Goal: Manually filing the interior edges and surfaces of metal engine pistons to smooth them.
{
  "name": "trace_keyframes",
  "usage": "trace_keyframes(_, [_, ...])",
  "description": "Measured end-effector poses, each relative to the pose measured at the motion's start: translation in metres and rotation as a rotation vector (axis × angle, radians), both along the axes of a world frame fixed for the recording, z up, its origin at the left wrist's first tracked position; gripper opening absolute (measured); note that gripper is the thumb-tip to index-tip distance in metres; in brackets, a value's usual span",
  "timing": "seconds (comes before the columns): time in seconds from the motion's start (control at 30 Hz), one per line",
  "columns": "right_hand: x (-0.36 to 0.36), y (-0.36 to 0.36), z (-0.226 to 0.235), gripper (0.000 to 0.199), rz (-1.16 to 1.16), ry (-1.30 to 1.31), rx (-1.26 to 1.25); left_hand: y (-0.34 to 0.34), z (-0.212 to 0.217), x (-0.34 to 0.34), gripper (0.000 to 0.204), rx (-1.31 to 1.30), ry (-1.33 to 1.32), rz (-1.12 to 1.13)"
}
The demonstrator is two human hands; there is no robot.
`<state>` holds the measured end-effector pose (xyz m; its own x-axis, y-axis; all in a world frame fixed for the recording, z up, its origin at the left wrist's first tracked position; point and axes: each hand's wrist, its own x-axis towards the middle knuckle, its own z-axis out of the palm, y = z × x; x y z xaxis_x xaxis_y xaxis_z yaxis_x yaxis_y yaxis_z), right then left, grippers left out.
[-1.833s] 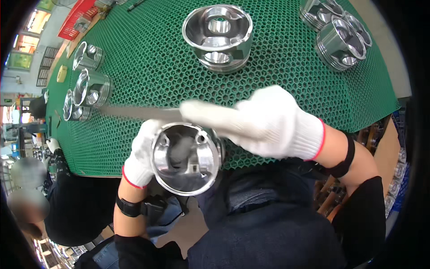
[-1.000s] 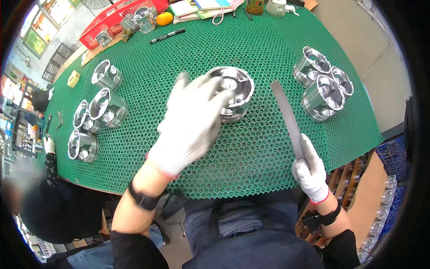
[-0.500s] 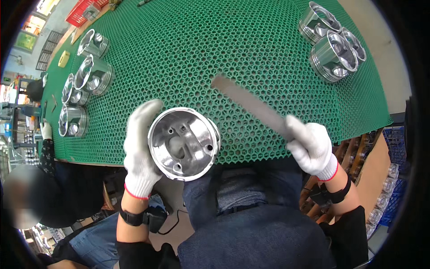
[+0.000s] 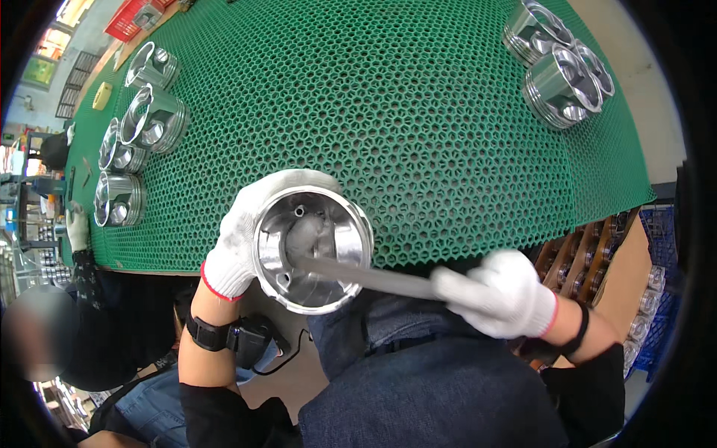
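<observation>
My left hand (image 4: 243,231), in a white knitted glove, is wrapped round the left and far side of a shiny metal piston (image 4: 346,231). The piston is tilted so its hollow underside faces me, showing bosses and small holes within. A long, flat grey file (image 4: 377,279), blurred by motion, runs from my gloved right hand (image 4: 504,295) leftward, its tip inside the hollow. My right fingers are closed round the file's near end. Whether the tip touches the inner wall, I cannot tell.
A green honeycomb mat (image 4: 418,149) covers the table. Several pistons (image 4: 158,119) stand at the left, and three more (image 4: 564,82) at the far right. A red crate (image 4: 127,21) sits far left. Beside me on the left is another person, with a gloved hand (image 4: 77,226) at the table.
My right hand has moved left and down, bringing the file's tip into the piston's hollow. My left fingers have wrapped over the piston's far side, and the piston has turned a little.
</observation>
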<state>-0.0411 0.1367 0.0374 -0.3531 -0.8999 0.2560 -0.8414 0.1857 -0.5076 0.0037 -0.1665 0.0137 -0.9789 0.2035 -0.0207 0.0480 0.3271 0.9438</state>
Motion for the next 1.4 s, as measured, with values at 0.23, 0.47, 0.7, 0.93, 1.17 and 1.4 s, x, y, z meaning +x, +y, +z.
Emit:
trace_keyframes(0.23, [-0.025, -0.026, -0.017, 0.049, -0.061, 0.054, -0.099, 0.001, -0.001, 0.003, 0.066, 0.414, -0.214, 0.063])
trace_keyframes(0.47, [-0.033, 0.004, 0.005, 0.050, 0.027, 0.183, 0.067, 0.002, -0.001, -0.006, 0.071, 0.088, 0.007, -0.031])
trace_keyframes(0.7, [-0.049, -0.013, -0.033, 0.053, -0.032, -0.050, -0.009, -0.003, 0.000, 0.003, 0.067, -0.055, -0.017, 0.039])
trace_keyframes(0.93, [-0.020, 0.060, -0.045, 0.062, -0.281, -0.192, -0.071, 0.044, 0.003, 0.015, 0.085, 0.044, 0.362, 0.812])
trace_keyframes(1.17, [-0.011, 0.053, -0.050, 0.059, -0.425, -0.211, -0.222, 0.051, -0.017, 0.046, 0.120, 0.103, 0.300, 0.436])
trace_keyframes(1.4, [0.029, 0.105, -0.050, 0.052, -0.276, -0.259, -0.001, 0.040, 0.001, 0.057, 0.058, 0.185, 0.050, 0.695])
